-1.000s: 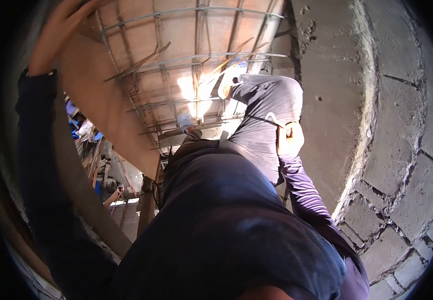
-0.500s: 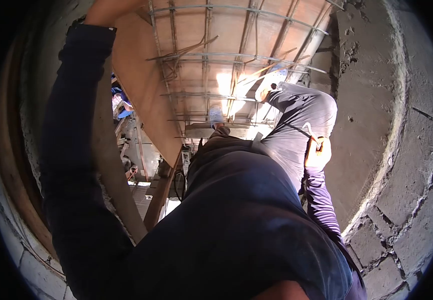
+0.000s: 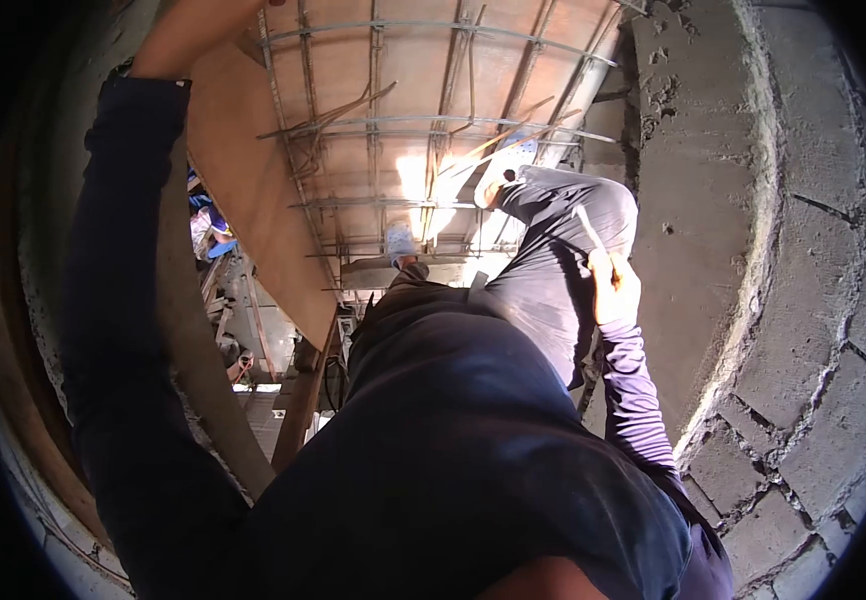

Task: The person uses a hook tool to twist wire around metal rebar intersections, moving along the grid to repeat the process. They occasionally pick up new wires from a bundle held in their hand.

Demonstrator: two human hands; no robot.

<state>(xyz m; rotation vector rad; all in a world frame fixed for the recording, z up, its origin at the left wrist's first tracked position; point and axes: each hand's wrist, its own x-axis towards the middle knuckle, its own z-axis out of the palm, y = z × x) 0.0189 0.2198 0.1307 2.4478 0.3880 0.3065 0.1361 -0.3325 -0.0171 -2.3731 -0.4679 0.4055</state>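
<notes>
My right hand (image 3: 613,287) is closed around a tie-wire hook (image 3: 589,228), a thin pale metal rod that points up and left in front of my bent knee. My left hand (image 3: 203,38) reaches up to the top left edge of the head view. Only its wrist and back show; the fingers are cut off, so what they touch is hidden. Nearest to it is the upper corner of a plywood panel (image 3: 253,220). Beyond my legs, a grid of steel reinforcing bars (image 3: 373,122) lies over reddish formwork boards, with loose bent wires or rods (image 3: 348,108) on it.
One sandalled foot (image 3: 400,240) is by the grid's lower edge, the other (image 3: 498,180) higher up. A rough concrete and block wall (image 3: 693,230) rises on my right. Through a gap at left, another person (image 3: 211,232) shows far below among timber. A wooden post (image 3: 303,405) stands beside my hip.
The view has shifted, so the surroundings sit slightly further left. My right hand has turned, and the hook's curved end, seen before, now looks like a straighter rod. The left arm stays raised.
</notes>
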